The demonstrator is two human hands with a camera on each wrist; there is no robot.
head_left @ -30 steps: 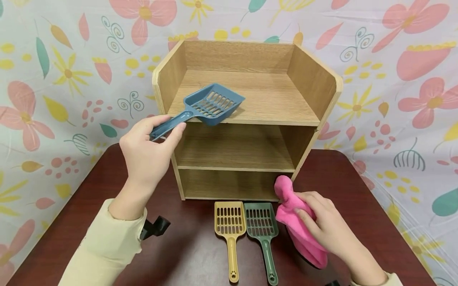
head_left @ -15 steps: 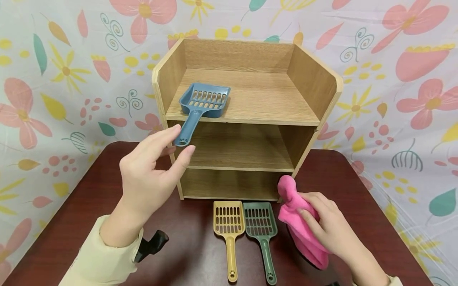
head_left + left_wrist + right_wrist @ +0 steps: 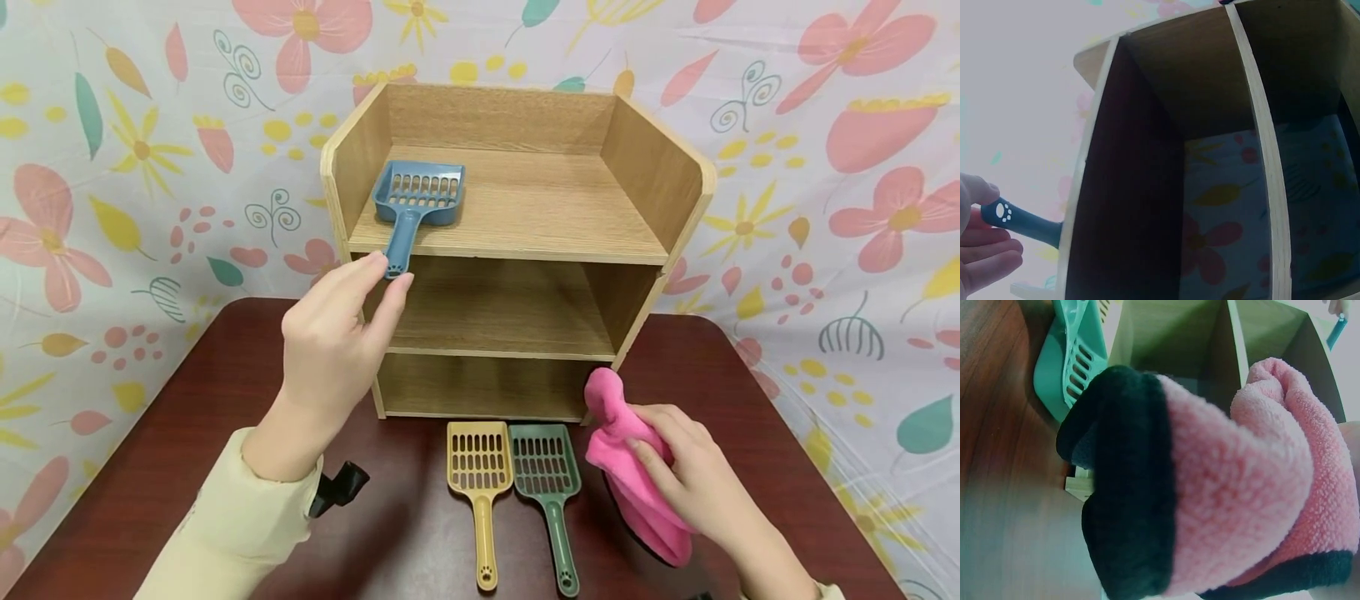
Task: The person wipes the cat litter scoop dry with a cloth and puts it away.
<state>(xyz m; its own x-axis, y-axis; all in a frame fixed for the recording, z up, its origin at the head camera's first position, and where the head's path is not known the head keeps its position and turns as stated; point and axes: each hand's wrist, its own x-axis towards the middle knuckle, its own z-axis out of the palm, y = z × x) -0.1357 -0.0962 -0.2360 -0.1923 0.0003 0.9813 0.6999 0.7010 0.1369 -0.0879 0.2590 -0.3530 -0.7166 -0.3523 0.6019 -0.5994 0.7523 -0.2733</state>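
Observation:
A blue litter scoop (image 3: 420,196), with a slotted pan and a paw-print cutout in its handle, lies at the left of the wooden rack's top shelf (image 3: 540,200). Its handle juts past the shelf's front edge. My left hand (image 3: 330,342) has thumb and fingertips at the handle's end, pinching it; the left wrist view shows this handle (image 3: 1025,225) beside the fingers. At the right, my right hand (image 3: 686,467) grips a bunched pink cloth (image 3: 637,492). Up close, the cloth (image 3: 1229,487) looks fluffy with a dark border, and the right fingers are mostly hidden.
A yellow litter scoop (image 3: 482,467) and a green litter scoop (image 3: 546,467) lie side by side on the dark red table (image 3: 375,517), in front of the rack. Two lower compartments open toward me. A flowered curtain (image 3: 187,125) hangs behind.
The blue scoop has come down onto the top shelf, turned so its pan faces back, and slid inward. My left hand moved from gripping mid-handle to the handle's end. The right hand barely shifted.

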